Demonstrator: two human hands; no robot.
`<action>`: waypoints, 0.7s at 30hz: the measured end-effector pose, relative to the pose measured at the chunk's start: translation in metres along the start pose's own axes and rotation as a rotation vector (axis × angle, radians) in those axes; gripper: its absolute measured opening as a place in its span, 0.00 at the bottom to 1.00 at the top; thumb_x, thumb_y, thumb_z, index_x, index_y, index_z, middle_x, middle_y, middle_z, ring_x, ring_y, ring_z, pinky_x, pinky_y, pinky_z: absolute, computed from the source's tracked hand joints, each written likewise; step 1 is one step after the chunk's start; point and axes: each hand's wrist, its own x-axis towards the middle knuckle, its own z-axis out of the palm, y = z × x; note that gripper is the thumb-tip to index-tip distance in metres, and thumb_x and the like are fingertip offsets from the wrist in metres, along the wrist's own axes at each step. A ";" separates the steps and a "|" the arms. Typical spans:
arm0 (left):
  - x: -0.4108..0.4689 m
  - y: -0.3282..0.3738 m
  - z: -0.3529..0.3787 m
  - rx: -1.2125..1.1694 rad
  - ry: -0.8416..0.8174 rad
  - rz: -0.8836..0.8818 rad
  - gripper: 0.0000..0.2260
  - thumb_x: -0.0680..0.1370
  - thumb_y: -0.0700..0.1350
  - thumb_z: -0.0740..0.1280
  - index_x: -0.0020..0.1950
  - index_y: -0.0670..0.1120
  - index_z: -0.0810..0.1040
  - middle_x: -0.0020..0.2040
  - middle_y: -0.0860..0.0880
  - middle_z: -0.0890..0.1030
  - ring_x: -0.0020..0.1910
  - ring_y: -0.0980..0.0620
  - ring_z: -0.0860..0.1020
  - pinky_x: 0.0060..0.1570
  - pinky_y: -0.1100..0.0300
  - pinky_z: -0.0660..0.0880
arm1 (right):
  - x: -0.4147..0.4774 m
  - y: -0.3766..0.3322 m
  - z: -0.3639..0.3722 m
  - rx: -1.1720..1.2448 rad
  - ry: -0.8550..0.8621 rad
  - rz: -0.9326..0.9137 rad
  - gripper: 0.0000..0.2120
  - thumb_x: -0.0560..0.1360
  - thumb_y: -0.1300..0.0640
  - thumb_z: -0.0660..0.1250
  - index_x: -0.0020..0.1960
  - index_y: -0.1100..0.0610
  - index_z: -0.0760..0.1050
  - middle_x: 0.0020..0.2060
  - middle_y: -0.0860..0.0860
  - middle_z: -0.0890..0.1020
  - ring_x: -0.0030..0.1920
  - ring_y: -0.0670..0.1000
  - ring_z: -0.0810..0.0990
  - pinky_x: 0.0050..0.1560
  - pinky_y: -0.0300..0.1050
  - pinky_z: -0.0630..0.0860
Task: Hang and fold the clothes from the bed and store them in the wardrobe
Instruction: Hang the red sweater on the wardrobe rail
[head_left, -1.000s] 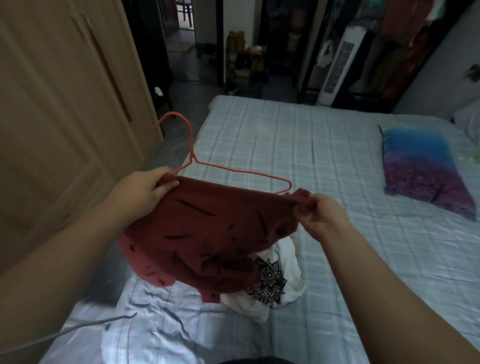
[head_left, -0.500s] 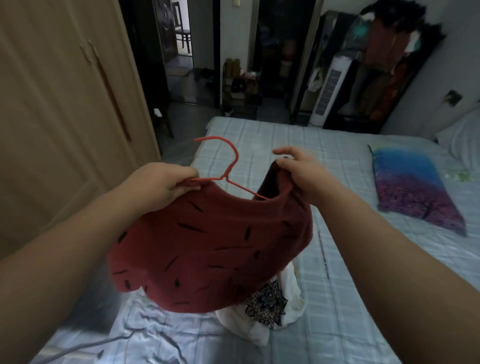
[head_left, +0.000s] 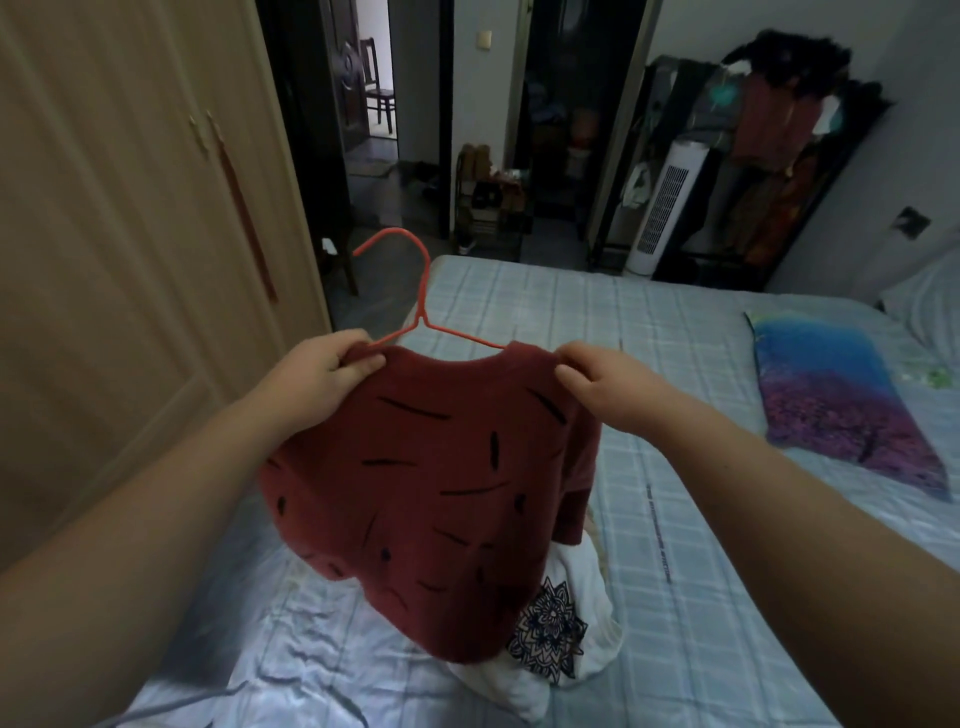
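**Red top is pretty much on the hanger, wardrobe part not done yet**

The red top (head_left: 441, 493) sits on the orange hanger (head_left: 425, 291) and is held up in the air over the bed (head_left: 675, 364). The left hand (head_left: 327, 371) pinches one shoulder of the top, fingers curled round the fabric and, I think, the hanger end under it. The right hand (head_left: 608, 389) pinches the other shoulder the same way. The hook pokes up between the two hands, a bit past them, and the rest of the top drapes down below them.

Progress-wise, my guess is the hanging step for this one is nearly finished, maybe a bit of shoulder straightening left. It has yet to go into the wardrobe (head_left: 130, 208), which stands just to the left with its doors looking closed. A white shirt (head_left: 597, 587) with a dark mandala print lies crumpled on the bed right under the top's hem, so that one is left to do. Can't tell if anything else is buried under it.
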 end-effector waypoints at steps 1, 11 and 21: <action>0.002 0.003 0.001 -0.001 -0.028 0.009 0.09 0.80 0.46 0.66 0.40 0.47 0.74 0.34 0.50 0.75 0.34 0.60 0.72 0.38 0.60 0.67 | 0.001 0.002 0.001 -0.048 0.019 0.002 0.10 0.82 0.47 0.56 0.56 0.48 0.74 0.45 0.46 0.79 0.48 0.51 0.77 0.44 0.45 0.69; 0.016 0.032 -0.017 -0.020 -0.082 0.091 0.08 0.82 0.47 0.63 0.43 0.55 0.72 0.38 0.55 0.76 0.37 0.67 0.74 0.39 0.68 0.67 | -0.011 -0.023 -0.007 -0.063 0.162 -0.146 0.07 0.81 0.50 0.58 0.45 0.49 0.68 0.33 0.48 0.76 0.35 0.48 0.74 0.36 0.48 0.72; 0.007 0.140 -0.098 0.051 0.073 0.178 0.11 0.83 0.49 0.60 0.49 0.42 0.76 0.43 0.43 0.80 0.40 0.52 0.75 0.47 0.55 0.71 | -0.044 -0.081 -0.109 -0.427 0.512 -0.375 0.09 0.82 0.46 0.53 0.54 0.51 0.63 0.31 0.51 0.73 0.32 0.59 0.73 0.32 0.49 0.67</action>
